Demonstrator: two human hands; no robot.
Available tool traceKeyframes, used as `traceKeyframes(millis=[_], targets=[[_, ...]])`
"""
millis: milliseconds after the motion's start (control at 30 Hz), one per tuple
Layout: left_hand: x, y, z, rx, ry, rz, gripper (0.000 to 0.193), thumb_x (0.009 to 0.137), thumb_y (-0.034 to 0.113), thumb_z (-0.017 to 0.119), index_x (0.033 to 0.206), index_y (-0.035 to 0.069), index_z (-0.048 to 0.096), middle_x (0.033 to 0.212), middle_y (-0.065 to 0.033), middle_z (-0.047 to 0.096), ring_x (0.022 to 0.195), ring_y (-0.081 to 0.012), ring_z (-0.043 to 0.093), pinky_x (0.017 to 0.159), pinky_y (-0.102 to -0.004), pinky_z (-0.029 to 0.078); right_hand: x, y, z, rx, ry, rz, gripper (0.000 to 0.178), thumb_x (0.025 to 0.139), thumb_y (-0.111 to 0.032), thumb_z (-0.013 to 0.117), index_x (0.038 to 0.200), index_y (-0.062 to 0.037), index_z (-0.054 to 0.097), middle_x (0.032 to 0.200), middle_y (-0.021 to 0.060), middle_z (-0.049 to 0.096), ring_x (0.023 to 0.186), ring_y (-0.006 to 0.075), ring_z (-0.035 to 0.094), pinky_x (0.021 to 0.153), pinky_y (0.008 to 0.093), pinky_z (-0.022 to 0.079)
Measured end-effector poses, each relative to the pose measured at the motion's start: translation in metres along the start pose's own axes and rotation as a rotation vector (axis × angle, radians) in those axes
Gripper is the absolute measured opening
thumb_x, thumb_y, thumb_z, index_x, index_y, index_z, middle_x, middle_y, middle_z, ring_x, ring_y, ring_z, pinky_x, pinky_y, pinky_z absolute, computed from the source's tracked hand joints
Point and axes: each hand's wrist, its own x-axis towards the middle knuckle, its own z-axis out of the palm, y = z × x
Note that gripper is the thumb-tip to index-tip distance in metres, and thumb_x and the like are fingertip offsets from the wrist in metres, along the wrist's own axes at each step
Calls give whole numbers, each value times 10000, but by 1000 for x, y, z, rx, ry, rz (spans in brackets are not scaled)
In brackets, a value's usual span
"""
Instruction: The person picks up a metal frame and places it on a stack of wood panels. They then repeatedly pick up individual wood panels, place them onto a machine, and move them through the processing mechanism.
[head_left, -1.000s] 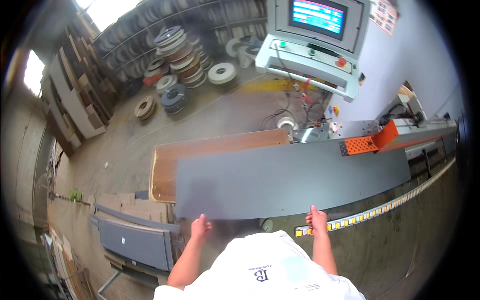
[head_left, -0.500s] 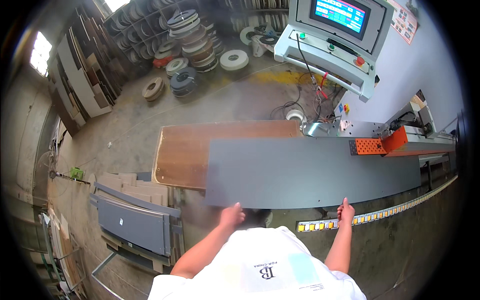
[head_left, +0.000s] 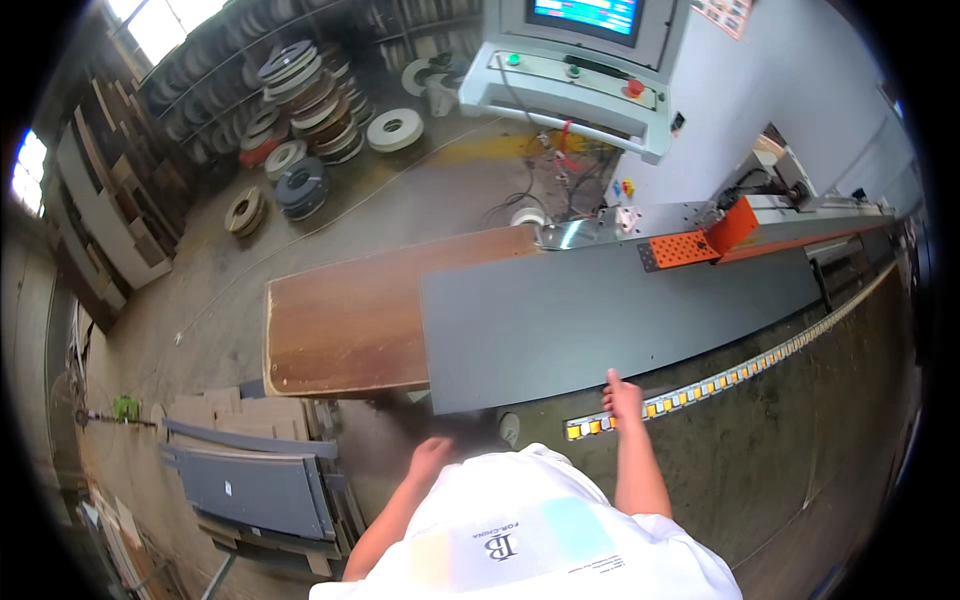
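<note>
A long flat grey panel (head_left: 540, 320) lies partly across a brown wooden table top (head_left: 350, 310), its right part beneath an orange guard (head_left: 690, 248) on a machine. My right hand (head_left: 624, 400) is at the panel's near edge, fingers curled and thumb resting over the rim; its fingertips are hidden. Away from the panel, my left hand (head_left: 430, 459) hangs low near my body, slightly blurred, its fingers curled in with nothing visible in them.
A roller rail with yellow and white segments (head_left: 683, 398) runs along the near side. Grey boards (head_left: 255, 490) are stacked at lower left. A control console (head_left: 575, 80) stands at the back; rolls of edge banding (head_left: 325, 125) are piled on the floor.
My left hand has come off the panel's near edge and dropped back toward my body. The panel has slid right relative to the table. The view has turned to the right.
</note>
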Motion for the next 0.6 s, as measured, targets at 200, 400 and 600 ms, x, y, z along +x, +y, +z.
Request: traceKeyframes(millis=[200,400,600], targets=[[-30,-17,-28,192,231,-25,249,945,183,663,1039,-39,724,843,-75,702,733,-139,641,654,-285,511,-40,9,55,-116,-218,12,487,950,-479,696,788,-22,661,630,50,629,478,117,555,450,268,413],[-30,-27,-46,313,262,-62,269,933,213,686,1008,-41,735,811,-69,702,706,-136,630,648,-291,518,-53,20,86,-145,-352,7,462,988,-465,652,800,-44,678,613,23,622,471,92,539,428,250,380],[0,-72,-67,565,189,86,337,920,286,713,1072,-12,745,952,-140,767,867,-195,711,822,-333,553,-61,23,94,-142,-434,-5,496,989,-486,633,888,-8,722,689,45,656,507,116,551,470,269,423]])
